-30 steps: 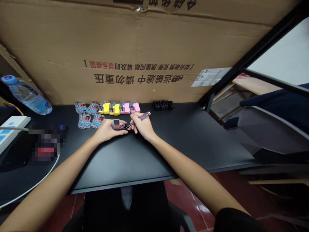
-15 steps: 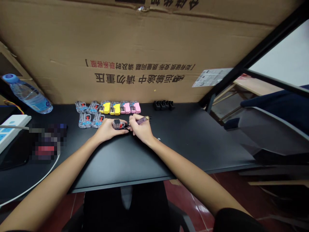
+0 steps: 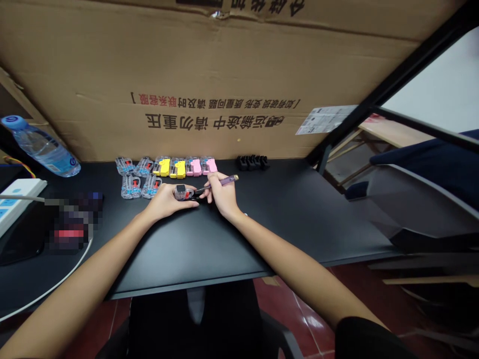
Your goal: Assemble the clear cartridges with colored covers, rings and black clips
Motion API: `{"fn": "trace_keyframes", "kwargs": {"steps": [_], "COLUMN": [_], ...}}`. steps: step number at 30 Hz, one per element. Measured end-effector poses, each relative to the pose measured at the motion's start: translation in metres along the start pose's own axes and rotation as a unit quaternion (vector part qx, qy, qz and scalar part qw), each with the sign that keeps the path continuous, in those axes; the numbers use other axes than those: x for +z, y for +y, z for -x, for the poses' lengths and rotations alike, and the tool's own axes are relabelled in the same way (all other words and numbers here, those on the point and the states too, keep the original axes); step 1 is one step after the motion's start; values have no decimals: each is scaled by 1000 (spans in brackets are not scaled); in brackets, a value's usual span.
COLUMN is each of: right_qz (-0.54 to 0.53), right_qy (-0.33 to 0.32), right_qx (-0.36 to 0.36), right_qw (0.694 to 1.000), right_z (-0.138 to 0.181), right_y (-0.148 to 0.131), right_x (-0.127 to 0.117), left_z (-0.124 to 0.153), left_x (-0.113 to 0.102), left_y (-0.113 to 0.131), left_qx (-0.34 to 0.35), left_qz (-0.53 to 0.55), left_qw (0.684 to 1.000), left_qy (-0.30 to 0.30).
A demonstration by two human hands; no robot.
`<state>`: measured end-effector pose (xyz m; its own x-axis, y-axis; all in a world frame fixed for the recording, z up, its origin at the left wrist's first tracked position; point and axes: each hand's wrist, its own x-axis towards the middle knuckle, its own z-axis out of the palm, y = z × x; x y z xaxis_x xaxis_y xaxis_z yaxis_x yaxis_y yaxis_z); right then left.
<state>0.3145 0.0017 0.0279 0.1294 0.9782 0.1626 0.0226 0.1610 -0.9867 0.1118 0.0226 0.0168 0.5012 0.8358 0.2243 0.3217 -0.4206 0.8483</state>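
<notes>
My left hand (image 3: 164, 203) is closed around a small clear plastic toy gun (image 3: 184, 195) with a black square part on top and a red part like a trigger inside. My right hand (image 3: 221, 195) grips a screwdriver (image 3: 229, 180) by its translucent purple handle, which points up to the right. Its dark shaft slopes down to the toy gun's right end; whether the tip touches is too small to tell. Several similar clear toy guns (image 3: 131, 185) lie behind my left hand, along with two yellow-sided ones (image 3: 177, 168) and two pink-sided ones (image 3: 193, 167).
Black plastic parts (image 3: 252, 162) stand in a row by the cardboard (image 3: 224, 60) at the back of the black table (image 3: 179, 254). On the left are a water bottle (image 3: 47, 149), a white power strip (image 3: 20, 197) and a cable (image 3: 71, 274). A chair (image 3: 396, 199) stands at right.
My right hand has shifted slightly to the right and up, and the screwdriver handle has moved with it. My left hand keeps the toy gun in nearly the same place.
</notes>
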Motion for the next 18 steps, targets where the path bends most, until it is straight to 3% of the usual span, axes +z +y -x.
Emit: {"fn": "trace_keyframes", "kwargs": {"steps": [13,18], "right_qz": [-7,102], "right_qy": [-30,-41], "right_qx": [10,-82], "right_qw": [999,991], "right_z": [-4,7], "right_y": [2,-6], "right_x": [0,0], "left_z": [1,1], "left_x": [-1,-1], "left_y": [-1,0], "left_qx": [10,14], "left_qz": [-4,-1], "left_qw": [1000,1000], "left_qy": [-12,-19]}}
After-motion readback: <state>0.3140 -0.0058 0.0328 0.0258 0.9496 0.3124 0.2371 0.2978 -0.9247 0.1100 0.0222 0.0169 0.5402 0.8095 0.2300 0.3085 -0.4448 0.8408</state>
